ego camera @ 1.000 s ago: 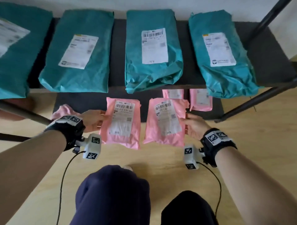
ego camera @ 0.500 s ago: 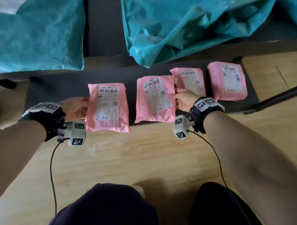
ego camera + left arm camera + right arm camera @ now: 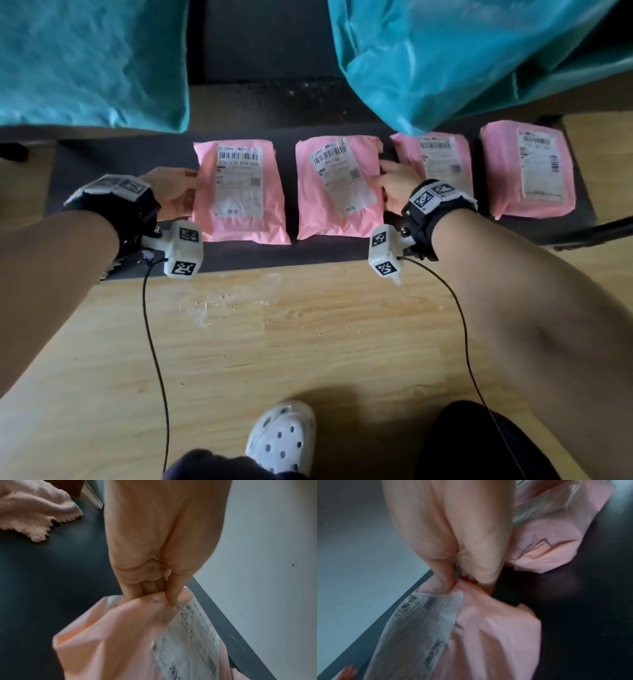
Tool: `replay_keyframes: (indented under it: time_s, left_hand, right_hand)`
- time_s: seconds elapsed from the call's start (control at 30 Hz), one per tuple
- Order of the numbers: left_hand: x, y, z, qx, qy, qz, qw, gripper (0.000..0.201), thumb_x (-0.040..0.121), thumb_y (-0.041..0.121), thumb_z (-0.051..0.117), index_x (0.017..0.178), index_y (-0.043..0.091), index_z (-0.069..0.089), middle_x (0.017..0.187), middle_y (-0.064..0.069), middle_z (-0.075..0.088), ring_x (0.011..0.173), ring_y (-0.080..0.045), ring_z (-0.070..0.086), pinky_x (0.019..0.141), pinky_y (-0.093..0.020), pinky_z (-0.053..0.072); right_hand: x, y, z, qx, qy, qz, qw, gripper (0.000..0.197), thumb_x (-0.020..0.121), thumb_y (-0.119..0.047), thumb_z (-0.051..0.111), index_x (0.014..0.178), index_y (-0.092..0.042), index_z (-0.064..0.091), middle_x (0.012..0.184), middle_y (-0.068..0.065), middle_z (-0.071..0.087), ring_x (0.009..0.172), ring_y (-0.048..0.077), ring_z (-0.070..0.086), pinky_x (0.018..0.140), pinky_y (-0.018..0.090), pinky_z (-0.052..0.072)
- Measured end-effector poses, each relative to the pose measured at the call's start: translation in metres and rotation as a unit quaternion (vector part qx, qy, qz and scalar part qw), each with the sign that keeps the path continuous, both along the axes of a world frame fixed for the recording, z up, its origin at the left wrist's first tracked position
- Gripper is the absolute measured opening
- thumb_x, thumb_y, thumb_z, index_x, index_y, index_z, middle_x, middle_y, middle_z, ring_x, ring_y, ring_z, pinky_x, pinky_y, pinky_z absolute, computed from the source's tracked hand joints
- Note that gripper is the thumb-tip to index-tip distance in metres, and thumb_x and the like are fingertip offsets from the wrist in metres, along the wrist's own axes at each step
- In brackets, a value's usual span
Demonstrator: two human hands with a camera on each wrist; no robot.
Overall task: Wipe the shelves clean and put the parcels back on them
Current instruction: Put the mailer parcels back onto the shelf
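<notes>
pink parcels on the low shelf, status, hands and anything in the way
Left hand grips leftmost pink parcel by its edge; right hand grips second parcel. Both on lower shelf, two more to the right. Nothing blocking.

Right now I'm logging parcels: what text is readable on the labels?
"270-270 K30-066": label of the leftmost pink plastic parcel, held by the left hand.
"100-100": second pink parcel, held by the right hand.
Remaining label print: too blurred to read.
</notes>
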State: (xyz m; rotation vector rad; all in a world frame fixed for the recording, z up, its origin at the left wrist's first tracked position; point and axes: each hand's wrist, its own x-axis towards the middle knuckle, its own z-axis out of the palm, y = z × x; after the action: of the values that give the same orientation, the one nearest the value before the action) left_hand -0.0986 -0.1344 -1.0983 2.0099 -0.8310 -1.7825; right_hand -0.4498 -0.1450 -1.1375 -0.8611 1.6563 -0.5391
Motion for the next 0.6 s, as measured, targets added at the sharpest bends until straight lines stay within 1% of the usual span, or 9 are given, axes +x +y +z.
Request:
replay_keyframes:
  time_s: [0.07, 0.13, 0.2, 0.3, 0.4, 0.47, 0.53, 0.57, 0.6]
  left_hand:
    - [-0.002, -0.002, -0.003, -0.008, -0.011, 0.018, 1.0, 0.036, 0.097, 0.009, 0.045, 0.131, 0.0, 0.048, 0.119, -0.013, 0.064, 0.103, -0.028, 0.066, 0.081, -0.038, 0.053]
    - [-0.004, -0.003, -0.005, -0.02, -0.024, 0.034, 0.999, 0.036, 0.096, 0.008, 0.047, 0.131, -0.001, 0.048, 0.121, -0.015, 0.063, 0.103, -0.029, 0.066, 0.084, -0.04, 0.053]
    - [-0.004, -0.002, -0.005, -0.029, -0.036, 0.049, 0.998, 0.037, 0.096, 0.005, 0.047, 0.132, -0.001, 0.047, 0.121, -0.016, 0.063, 0.103, -0.029, 0.066, 0.085, -0.04, 0.053]
    - [-0.003, 0.003, 0.0, -0.028, -0.046, 0.053, 0.997, 0.036, 0.095, 0.004, 0.049, 0.131, 0.0, 0.049, 0.119, -0.016, 0.064, 0.101, -0.028, 0.066, 0.088, -0.04, 0.052]
    - [-0.005, 0.013, 0.01, -0.029, -0.072, 0.004, 0.997, 0.038, 0.092, 0.001, 0.052, 0.13, 0.001, 0.05, 0.124, -0.015, 0.061, 0.102, -0.028, 0.064, 0.093, -0.042, 0.049]
    - [-0.009, 0.025, 0.019, -0.036, -0.128, -0.053, 0.99, 0.037, 0.092, 0.001, 0.05, 0.13, 0.001, 0.05, 0.123, -0.016, 0.058, 0.105, -0.029, 0.059, 0.096, -0.041, 0.047]
    - [-0.012, 0.039, 0.032, -0.058, -0.229, -0.133, 0.963, 0.035, 0.091, 0.006, 0.055, 0.125, 0.001, 0.054, 0.11, -0.016, 0.058, 0.095, -0.027, 0.057, 0.084, -0.037, 0.048]
    - [-0.014, 0.048, 0.04, -0.067, -0.266, -0.167, 0.947, 0.035, 0.09, 0.009, 0.057, 0.125, 0.001, 0.056, 0.11, -0.015, 0.059, 0.096, -0.028, 0.058, 0.084, -0.036, 0.047]
    - [-0.016, 0.057, 0.048, -0.065, -0.289, -0.198, 0.934, 0.037, 0.09, 0.012, 0.058, 0.126, 0.002, 0.056, 0.117, -0.014, 0.059, 0.104, -0.031, 0.058, 0.09, -0.037, 0.047]
  right_hand:
    - [0.002, -0.004, -0.001, -0.008, 0.041, 0.017, 0.999, 0.035, 0.088, -0.01, 0.056, 0.122, -0.019, 0.061, 0.121, 0.013, 0.064, 0.107, 0.033, 0.062, 0.096, 0.048, 0.05]
    - [0.003, -0.004, 0.002, -0.009, 0.101, 0.066, 0.993, 0.044, 0.087, -0.011, 0.051, 0.128, -0.026, 0.056, 0.119, 0.008, 0.063, 0.105, 0.033, 0.061, 0.095, 0.046, 0.05]
    - [0.004, -0.002, 0.01, -0.006, 0.128, 0.088, 0.988, 0.049, 0.086, -0.009, 0.049, 0.133, -0.026, 0.052, 0.12, 0.007, 0.061, 0.105, 0.032, 0.059, 0.095, 0.045, 0.05]
    - [0.001, 0.005, 0.017, -0.007, 0.114, 0.072, 0.991, 0.049, 0.087, -0.008, 0.05, 0.133, -0.024, 0.053, 0.119, 0.008, 0.061, 0.104, 0.031, 0.06, 0.094, 0.046, 0.051]
    - [-0.002, 0.02, 0.034, -0.008, 0.101, 0.059, 0.993, 0.042, 0.09, -0.009, 0.054, 0.131, -0.018, 0.054, 0.126, 0.012, 0.06, 0.11, 0.031, 0.059, 0.098, 0.043, 0.049]
    - [-0.003, 0.035, 0.051, -0.019, 0.112, 0.071, 0.991, 0.041, 0.091, -0.006, 0.054, 0.132, -0.009, 0.054, 0.133, 0.014, 0.056, 0.12, 0.029, 0.055, 0.103, 0.037, 0.045]
    - [-0.004, 0.05, 0.066, -0.031, 0.136, 0.086, 0.987, 0.042, 0.092, -0.004, 0.054, 0.134, -0.008, 0.051, 0.138, 0.011, 0.052, 0.123, 0.024, 0.052, 0.1, 0.027, 0.043]
    - [-0.004, 0.059, 0.075, -0.027, 0.139, 0.089, 0.986, 0.042, 0.092, -0.005, 0.055, 0.134, -0.008, 0.051, 0.137, 0.01, 0.053, 0.123, 0.023, 0.052, 0.096, 0.025, 0.043]
    - [-0.003, 0.069, 0.083, -0.026, 0.14, 0.092, 0.986, 0.041, 0.092, -0.006, 0.056, 0.133, -0.008, 0.053, 0.136, 0.011, 0.054, 0.123, 0.023, 0.052, 0.095, 0.024, 0.042]
